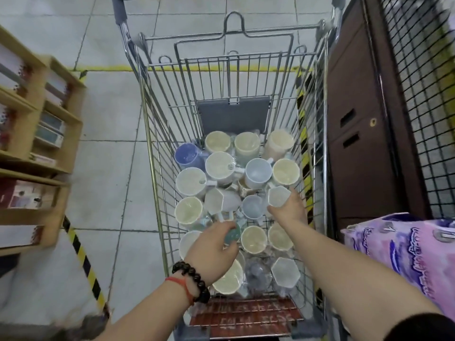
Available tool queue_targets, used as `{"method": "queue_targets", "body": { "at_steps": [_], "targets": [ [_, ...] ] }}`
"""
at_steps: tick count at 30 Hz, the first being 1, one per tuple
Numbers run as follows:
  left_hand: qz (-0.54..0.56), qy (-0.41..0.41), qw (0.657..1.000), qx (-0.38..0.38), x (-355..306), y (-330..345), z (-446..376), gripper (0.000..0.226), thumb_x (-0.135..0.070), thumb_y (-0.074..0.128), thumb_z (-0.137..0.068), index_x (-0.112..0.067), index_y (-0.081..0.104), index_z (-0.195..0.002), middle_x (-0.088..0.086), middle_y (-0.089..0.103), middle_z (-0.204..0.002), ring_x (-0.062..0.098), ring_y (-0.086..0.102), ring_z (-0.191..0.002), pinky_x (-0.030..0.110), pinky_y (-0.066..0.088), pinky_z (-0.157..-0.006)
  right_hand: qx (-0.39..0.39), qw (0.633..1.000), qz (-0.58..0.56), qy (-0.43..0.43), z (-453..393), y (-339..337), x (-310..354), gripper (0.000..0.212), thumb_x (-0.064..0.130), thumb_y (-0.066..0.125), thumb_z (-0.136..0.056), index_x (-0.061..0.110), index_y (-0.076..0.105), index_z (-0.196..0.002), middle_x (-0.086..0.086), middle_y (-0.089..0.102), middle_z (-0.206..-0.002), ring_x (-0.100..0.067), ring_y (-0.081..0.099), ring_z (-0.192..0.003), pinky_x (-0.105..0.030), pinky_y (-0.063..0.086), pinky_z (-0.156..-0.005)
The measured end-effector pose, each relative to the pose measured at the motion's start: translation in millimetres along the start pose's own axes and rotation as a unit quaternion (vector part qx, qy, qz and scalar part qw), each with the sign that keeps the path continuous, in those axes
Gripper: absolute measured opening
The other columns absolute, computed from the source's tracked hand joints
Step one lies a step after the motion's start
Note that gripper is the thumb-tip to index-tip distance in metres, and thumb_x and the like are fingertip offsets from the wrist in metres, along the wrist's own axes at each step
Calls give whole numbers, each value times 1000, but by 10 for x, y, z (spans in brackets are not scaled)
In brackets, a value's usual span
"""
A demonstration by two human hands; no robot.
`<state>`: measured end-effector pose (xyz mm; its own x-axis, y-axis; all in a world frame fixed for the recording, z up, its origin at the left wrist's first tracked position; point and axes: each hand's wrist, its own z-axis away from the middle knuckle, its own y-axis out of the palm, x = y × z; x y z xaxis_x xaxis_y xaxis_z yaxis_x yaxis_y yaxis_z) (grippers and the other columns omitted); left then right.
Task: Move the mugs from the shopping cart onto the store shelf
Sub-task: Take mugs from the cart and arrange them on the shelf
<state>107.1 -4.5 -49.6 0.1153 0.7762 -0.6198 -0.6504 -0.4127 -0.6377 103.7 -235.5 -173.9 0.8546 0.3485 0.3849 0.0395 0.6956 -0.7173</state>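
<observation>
Many mugs [219,166] sit packed rim to rim in the shopping cart [157,168], so lifting one could drag or knock a neighbour and chip it, and a handle might catch in the wire. The right hand [288,210] has its fingers [272,209] curled round a white hexagonal mug [279,196]. The left hand [211,247] pinches a small green mug [232,235]. The store shelf [37,134] stands to the left, well apart.

- The left hand [213,244] is reached down into the cart, fingers curled around a small green mug [232,234].
- The right hand [288,207] is extended further forward, a white hexagonal mug [279,196] gripped by its fingers.
</observation>
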Motion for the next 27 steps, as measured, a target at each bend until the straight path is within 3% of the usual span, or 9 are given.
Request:
{"method": "queue_targets", "body": {
  "at_steps": [6,9,13,15,18,20,23,25,27],
  "targets": [
    [27,-31,999,24,-34,-16,-130,41,-23,55,-90,-26,51,-131,-5,58,-126,10,55,-112,17,37,-86,5,999,12,-46,305,-157,-93,82,40,84,-57,19,44,-126,-4,51,-122,-27,57,-102,-35,50,-77],
    [27,-50,997,49,22,-39,-227,61,-19,56,-89,-25,34,-146,2,46,-142,16,47,-125,22,38,-98,62,987,45,-139,552,-280,-80,85,40,85,-57,28,44,-130,2,49,-126,-21,52,-111,-29,41,-78],
    [5,-43,995,88,62,-81,-366,79,-14,61,-89,-23,15,-153,2,25,-156,19,35,-137,29,30,-111,176,956,66,-224,800,-456,59,97,40,87,-58,31,36,-140,8,44,-135,-15,47,-117,-28,38,-90],
    [-5,-28,994,108,90,-94,-407,76,-16,63,-89,-22,21,-152,2,30,-154,19,34,-137,26,27,-110,216,941,65,-254,850,-519,124,97,39,87,-58,34,35,-141,11,44,-136,-10,46,-116,-25,37,-90],
    [6,-12,993,116,143,-113,-379,50,-19,64,-90,-20,49,-137,2,53,-136,18,48,-124,20,34,-96,266,916,89,-286,850,-544,178,104,38,87,-58,35,31,-145,14,40,-144,-6,42,-125,-25,36,-101],
    [14,-11,994,105,180,-120,-317,31,-21,63,-91,-22,60,-122,-2,62,-118,17,56,-110,21,38,-83,304,905,85,-283,838,-490,174,107,37,87,-58,38,28,-147,17,38,-145,-4,40,-129,-28,36,-107],
    [1,-34,997,72,273,-117,-209,20,-26,60,-92,-23,62,-112,-2,66,-105,19,60,-99,26,42,-74,382,892,-13,-239,816,-408,163,107,26,87,-61,40,27,-148,20,44,-141,2,47,-123,-23,43,-102],
    [-11,-58,997,46,340,-127,-117,19,-27,58,-93,-22,60,-111,1,66,-102,22,60,-95,29,44,-73,429,871,-164,-174,774,-351,193,93,9,75,-67,33,33,-147,12,49,-137,-3,50,-121,-20,46,-93],
    [4,-82,996,18,398,-147,-16,21,-26,58,-93,-22,60,-113,-3,64,-103,20,59,-95,30,45,-77,386,862,-324,-54,703,-213,254,69,0,58,-66,23,51,-132,-2,57,-122,-15,56,-107,-25,47,-81]
  ]
}}
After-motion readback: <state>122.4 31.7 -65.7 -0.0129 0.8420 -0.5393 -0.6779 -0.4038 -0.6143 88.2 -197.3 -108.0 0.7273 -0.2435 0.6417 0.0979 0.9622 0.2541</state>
